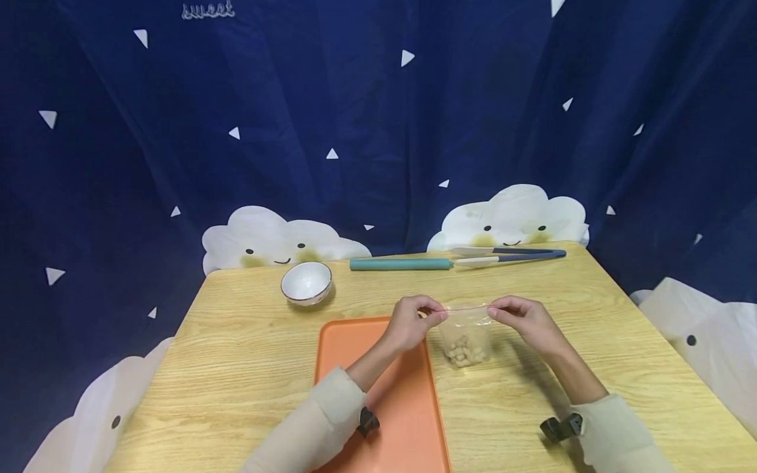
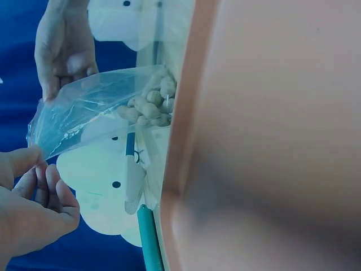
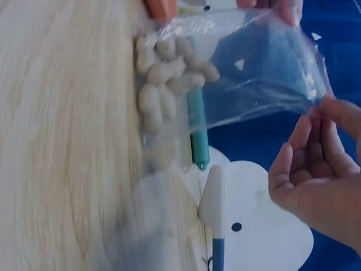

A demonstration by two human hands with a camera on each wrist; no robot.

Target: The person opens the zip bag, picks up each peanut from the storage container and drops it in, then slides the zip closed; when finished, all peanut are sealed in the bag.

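Note:
A clear zip bag [image 1: 467, 332] of unshelled peanuts [image 1: 464, 355] stands upright between my two hands, just right of the orange tray. My left hand [image 1: 414, 322] pinches one top corner of the bag between thumb and forefinger. At the opposite corner, my right hand [image 1: 526, 322] pinches in the same way. The bag's pinkish top edge is stretched straight between them. In the right wrist view, the peanuts [image 3: 169, 73] lie heaped at the bag's bottom, close to the wooden table. The left wrist view shows the bag [image 2: 96, 107] side-on, its upper part holding no peanuts.
The orange tray [image 1: 408, 420] lies under my left forearm. A white bowl [image 1: 306, 282] with a dark rim stands at the back left. Along the table's back edge lie a teal stick-like case [image 1: 401, 264] and white-and-blue tongs [image 1: 508, 258]. Behind hangs a dark blue curtain [image 1: 367, 131].

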